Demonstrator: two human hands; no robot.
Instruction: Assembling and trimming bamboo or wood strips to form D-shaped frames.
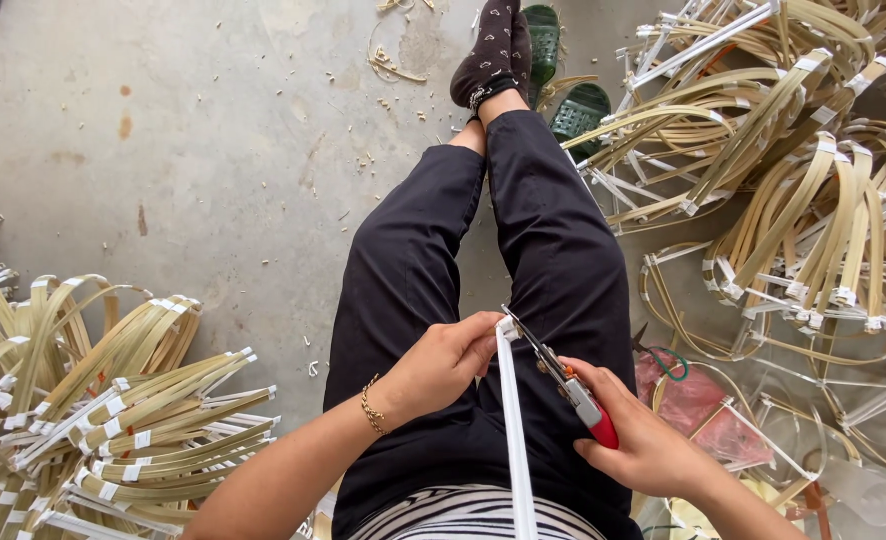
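Striped shirt hem at bottom edge, closest to camera, person seated with black trousers stretched out over concrete floor. White strip runs from bottom of frame up across lap to its top end just beside left hand. Left hand curled closed, fingertips pinching top end of strip, gold bracelet on wrist. Right hand wrapped closed around red handles of cutters, metal blades pointing up-left, tip touching or just beside strip end; cannot tell if blades actually bite the strip. Both hands over the lap, close together.

Left of legs: big pile of bent bamboo-coloured strip bundles bound with white tape, on floor. Right of legs: second larger pile of same bundles, some looped, some flat. Pink plastic bag on floor just right of right hand, partly under clear plastic. Feet crossed in dark patterned socks, green slippers beside them near top centre. Small offcut scraps scattered on floor around feet and left of legs
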